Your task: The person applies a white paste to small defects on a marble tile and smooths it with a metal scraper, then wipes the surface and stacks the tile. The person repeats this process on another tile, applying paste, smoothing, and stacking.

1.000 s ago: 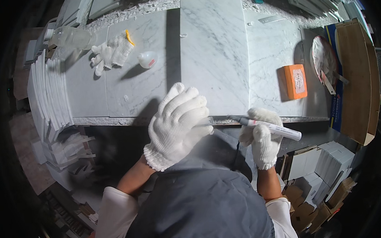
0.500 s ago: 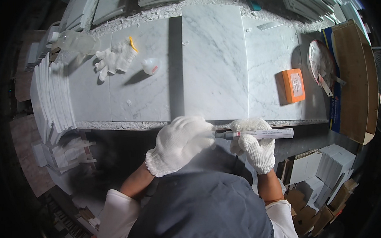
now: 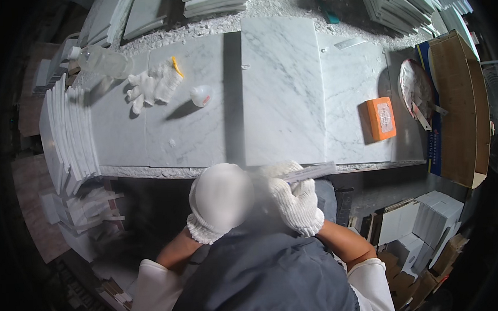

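White knitted gloves cover both my hands. My right hand [image 3: 296,200] is closed around a white marker pen [image 3: 316,172], whose rear end sticks out to the right and slightly up. The pen's tip is hidden by the glove or lost in blur. Just to the left, my left hand [image 3: 220,195] is a smear of motion, so its fingers do not show. Both hands are in front of the bench's near edge, over my lap. Beyond them lies a raised white marble slab [image 3: 282,93] with grey veins.
An orange block [image 3: 381,119] sits right, near a cardboard box [image 3: 461,113] and a round bag-like item [image 3: 414,84] with a scraper. At left are a loose glove [image 3: 156,84], a small translucent cup [image 3: 201,95], a clear bottle [image 3: 103,62] and stacked tiles [image 3: 73,130].
Both hands have moved nearer my body, the right one also leftward. The marker pen has swung from nearly level to tilted, its rear end up. My left hand has become strongly blurred.
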Demonstrator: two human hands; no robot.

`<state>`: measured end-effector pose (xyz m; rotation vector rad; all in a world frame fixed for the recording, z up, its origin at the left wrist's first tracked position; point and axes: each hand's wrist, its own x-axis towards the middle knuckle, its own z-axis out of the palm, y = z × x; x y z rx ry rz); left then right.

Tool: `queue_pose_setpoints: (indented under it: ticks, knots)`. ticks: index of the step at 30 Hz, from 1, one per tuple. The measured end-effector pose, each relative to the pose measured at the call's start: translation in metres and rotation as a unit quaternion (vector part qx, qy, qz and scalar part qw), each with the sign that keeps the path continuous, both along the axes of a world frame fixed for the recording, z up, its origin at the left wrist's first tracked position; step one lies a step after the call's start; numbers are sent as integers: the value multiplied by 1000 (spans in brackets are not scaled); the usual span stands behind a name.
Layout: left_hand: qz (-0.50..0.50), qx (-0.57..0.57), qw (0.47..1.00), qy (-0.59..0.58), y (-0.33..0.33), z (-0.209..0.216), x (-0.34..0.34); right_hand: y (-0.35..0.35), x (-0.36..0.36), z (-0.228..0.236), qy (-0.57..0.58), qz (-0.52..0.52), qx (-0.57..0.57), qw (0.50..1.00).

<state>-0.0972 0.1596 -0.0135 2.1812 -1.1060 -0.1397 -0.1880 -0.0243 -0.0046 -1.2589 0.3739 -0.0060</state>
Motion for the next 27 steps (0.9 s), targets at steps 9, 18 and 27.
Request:
queue_pose_setpoints:
  ticks: [9,18,27]
  knots:
    - [392,-204,890,111,40,-25,29,17,12,-9,-31,-1,-95,995]
    - [432,100,875,-195,72,-59,97,-82,37,-18,-84,123,-687,712]
    - [267,-86,937,-207,26,-27,28,-109,177,-36,-7,138,-776,615]
